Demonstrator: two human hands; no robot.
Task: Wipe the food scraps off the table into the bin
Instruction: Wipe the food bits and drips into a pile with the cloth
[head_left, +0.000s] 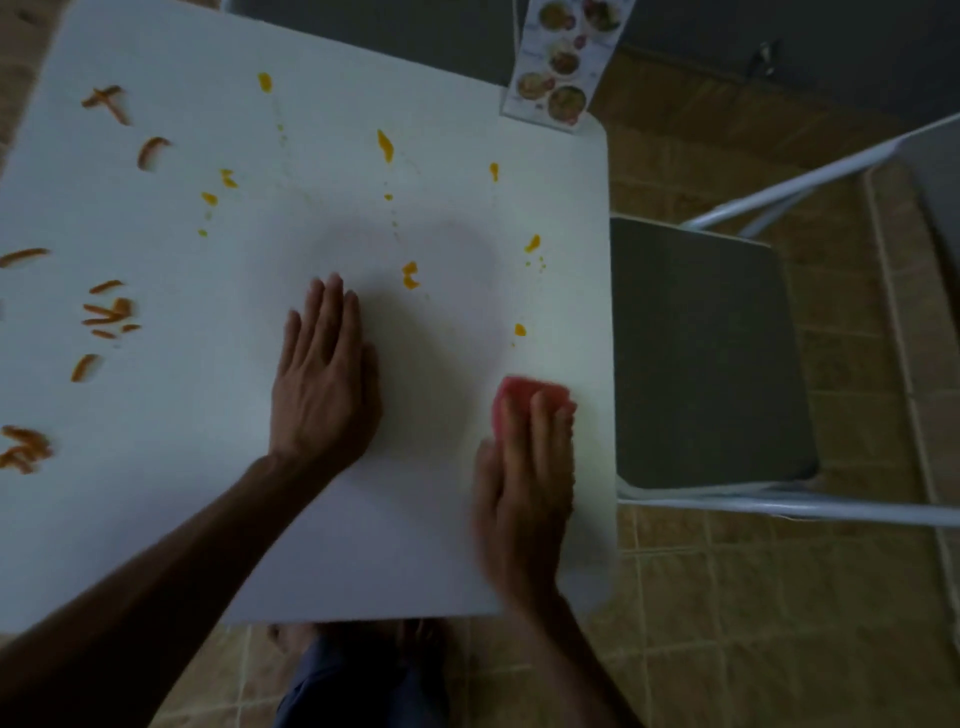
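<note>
A white square table (208, 519) fills most of the view. Yellow sauce blobs (410, 275) dot its middle and right part. Orange peel-like strips (106, 314) lie scattered along its left side. My left hand (322, 379) rests flat on the table, fingers together, holding nothing. My right hand (524, 478) presses down on a pink sponge (514, 389) near the table's right edge, just below a small yellow blob (519, 330). The right hand is blurred. No bin is in view.
A folding chair with a dark seat (706, 353) stands close to the table's right edge. A menu card with food photos (563, 57) stands at the far right corner. Another dark chair seat (374, 31) is behind the table. Tan tiled floor surrounds it.
</note>
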